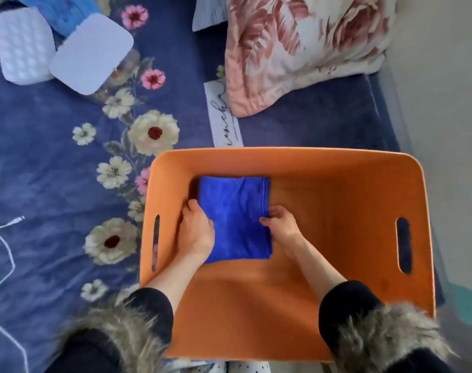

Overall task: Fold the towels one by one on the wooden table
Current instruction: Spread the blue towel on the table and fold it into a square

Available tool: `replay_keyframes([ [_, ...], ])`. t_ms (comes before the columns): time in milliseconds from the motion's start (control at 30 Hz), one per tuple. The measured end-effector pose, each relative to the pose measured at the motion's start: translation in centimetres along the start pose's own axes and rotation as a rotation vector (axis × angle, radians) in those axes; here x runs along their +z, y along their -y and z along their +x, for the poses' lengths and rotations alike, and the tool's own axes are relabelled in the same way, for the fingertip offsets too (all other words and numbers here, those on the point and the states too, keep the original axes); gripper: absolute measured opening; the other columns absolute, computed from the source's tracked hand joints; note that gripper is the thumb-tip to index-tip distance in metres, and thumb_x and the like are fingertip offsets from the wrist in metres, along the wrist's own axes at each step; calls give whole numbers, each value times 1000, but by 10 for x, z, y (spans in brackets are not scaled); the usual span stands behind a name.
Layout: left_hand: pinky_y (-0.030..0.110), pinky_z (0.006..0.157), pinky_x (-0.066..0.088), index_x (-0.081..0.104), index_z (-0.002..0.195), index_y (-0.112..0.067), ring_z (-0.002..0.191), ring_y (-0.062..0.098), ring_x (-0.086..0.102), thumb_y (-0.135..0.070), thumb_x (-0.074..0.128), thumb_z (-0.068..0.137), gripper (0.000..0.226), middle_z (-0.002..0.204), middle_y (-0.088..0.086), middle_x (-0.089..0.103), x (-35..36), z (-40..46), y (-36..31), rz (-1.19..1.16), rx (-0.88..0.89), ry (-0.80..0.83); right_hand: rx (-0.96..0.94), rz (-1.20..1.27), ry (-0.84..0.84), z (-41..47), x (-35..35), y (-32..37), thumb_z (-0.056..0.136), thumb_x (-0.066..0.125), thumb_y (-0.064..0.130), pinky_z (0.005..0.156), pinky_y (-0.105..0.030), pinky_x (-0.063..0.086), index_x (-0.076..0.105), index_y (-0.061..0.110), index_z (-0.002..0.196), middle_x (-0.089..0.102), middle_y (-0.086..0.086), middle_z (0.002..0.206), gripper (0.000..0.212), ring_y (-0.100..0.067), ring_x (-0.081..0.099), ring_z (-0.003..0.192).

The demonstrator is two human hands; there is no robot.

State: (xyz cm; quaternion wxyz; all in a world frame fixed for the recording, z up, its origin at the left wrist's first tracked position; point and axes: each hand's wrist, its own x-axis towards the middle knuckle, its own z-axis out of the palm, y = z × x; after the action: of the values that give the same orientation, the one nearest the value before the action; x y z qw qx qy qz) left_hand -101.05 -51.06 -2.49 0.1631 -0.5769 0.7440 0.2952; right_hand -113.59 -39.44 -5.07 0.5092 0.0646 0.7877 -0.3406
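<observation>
Blue folded towel [236,216] lies against the orange bin's [323,168] far wall, left hand [195,228] and right hand [282,224] gripping its side edges.

sleeves [151,310]: black, pushed up the forearms | cuffs [116,329]: shaggy grey-brown fur trim | forearms bare

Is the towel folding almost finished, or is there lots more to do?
One blue towel already looks folded into a neat rectangle and sits inside the orange basket. The left hand and right hand each hold a side of it. No other towels clearly show, so how many are left cannot be told.
</observation>
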Motion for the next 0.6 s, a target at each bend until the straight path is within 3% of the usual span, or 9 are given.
replay_keyframes([
  [200,43,76,45,10,144,-11,102,38,58,-5,54,86,73,134,17,36,4,10,-2,174,52,39,58,-40,6,10,-1,-4,88,57,9,81,-36,49,56,10,104,61,-7,110,17,-25,58,100],
  [300,33,81,47,-8,147,-22,122,29,43,-12,61,83,94,147,12,13,12,2,1,404,193,10,4,-151,-36,7,1,-8,88,57,12,80,-33,46,52,8,112,58,-12,116,25,-30,56,104],
  [400,36,110,26,-23,143,-24,143,32,-4,-36,68,81,111,152,11,-26,17,4,3,633,365,92,-377,-582,-250,-6,3,-8,84,59,16,94,-39,39,42,11,132,42,-17,131,51,-38,43,116],
  [500,44,115,-1,-34,136,-21,140,31,-25,-54,70,71,127,148,13,-36,20,13,3,768,408,191,-698,-1174,-82,-9,4,-13,80,65,38,115,-48,7,2,25,149,-1,-12,157,94,-33,1,144],
  [533,45,115,-5,-36,133,-20,139,31,-27,-58,70,69,130,147,13,-37,21,17,4,797,411,201,-726,-1312,-9,-5,3,-16,79,64,47,114,-49,-4,-12,28,147,-15,-9,156,103,-29,-12,143],
  [600,45,114,-8,-40,129,-20,138,32,-29,-63,67,68,130,146,15,-39,24,22,8,839,416,212,-701,-1458,53,5,2,-20,79,59,58,112,-50,-12,-22,29,143,-26,-7,153,108,-26,-22,141],
])
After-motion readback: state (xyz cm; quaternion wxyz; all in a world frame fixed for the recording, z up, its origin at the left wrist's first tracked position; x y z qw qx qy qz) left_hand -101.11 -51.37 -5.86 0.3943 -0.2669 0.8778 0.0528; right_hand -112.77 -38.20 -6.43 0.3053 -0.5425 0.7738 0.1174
